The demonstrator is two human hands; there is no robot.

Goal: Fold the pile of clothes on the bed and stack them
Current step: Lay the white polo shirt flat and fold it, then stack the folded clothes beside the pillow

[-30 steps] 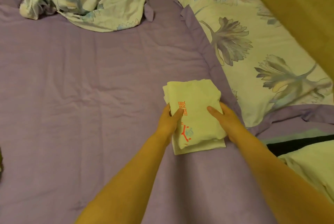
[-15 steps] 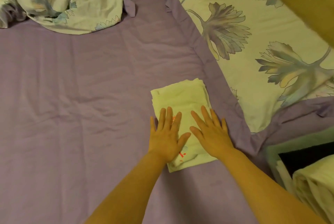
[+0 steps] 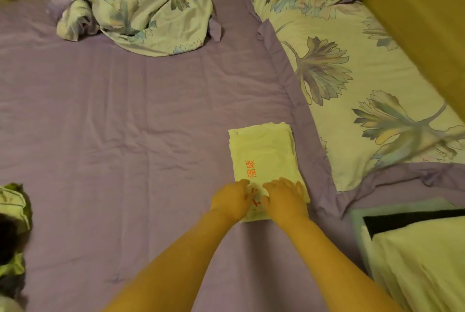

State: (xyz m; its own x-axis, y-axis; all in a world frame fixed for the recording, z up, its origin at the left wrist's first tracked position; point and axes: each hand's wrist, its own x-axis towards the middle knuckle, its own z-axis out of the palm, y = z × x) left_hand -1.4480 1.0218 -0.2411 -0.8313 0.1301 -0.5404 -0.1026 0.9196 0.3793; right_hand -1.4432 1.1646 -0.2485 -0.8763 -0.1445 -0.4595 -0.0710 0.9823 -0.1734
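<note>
1. The wide purple bedsheet carries the pale yellow folded cloth with red print, which lies beside the floral pillow.
2. Both hands rest at the fold's near end. Press evenly outward to flatten creases and square the edges.
3. The left hand and right hand show fingers bent onto the cloth; whether they pinch it cannot be told.
4. Half a second earlier, both palms lay flat with fingers spread, further up the fold.

Folded pale garment (red print up) lies flat on bed.
</note>
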